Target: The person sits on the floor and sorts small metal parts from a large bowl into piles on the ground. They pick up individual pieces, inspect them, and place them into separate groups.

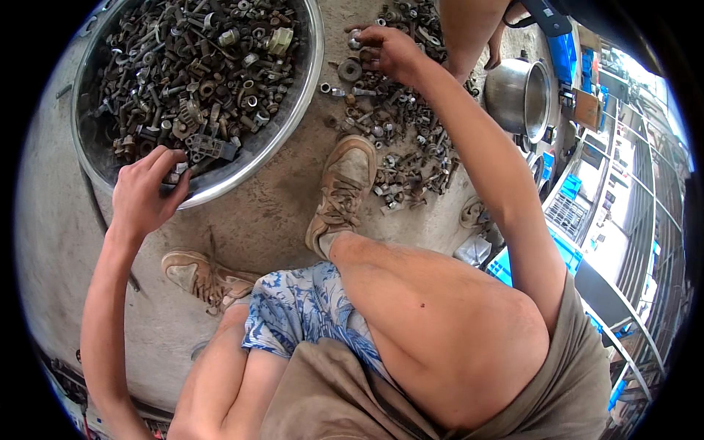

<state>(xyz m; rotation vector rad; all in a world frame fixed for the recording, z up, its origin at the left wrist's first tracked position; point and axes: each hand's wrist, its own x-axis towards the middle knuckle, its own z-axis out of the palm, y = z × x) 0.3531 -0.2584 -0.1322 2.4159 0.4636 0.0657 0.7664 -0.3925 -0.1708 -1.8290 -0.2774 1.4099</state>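
Observation:
My left hand (147, 189) is at the near rim of a wide round metal basin (314, 73). Its thumb and fingers close on a small silvery nut (179, 169). Heaped in the basin are rusty and grey bolts, nuts and fittings (198, 81). Over to the right, my right hand (396, 55) reaches above a loose pile of bolts and nuts (418, 121) on the floor. A shiny rounded metal piece (355, 39) sits at its fingertips, pinched between thumb and fingers. Just below that hand lies a thick dark ring (350, 70).
My shoes (343, 183) stand on the concrete floor between basin and pile. Another person's leg (469, 33) is close beyond the pile. A round metal pot (517, 95) lies tipped at the right, near metal racks (623, 169) and blue crates. A dark rod (99, 202) runs beside the basin.

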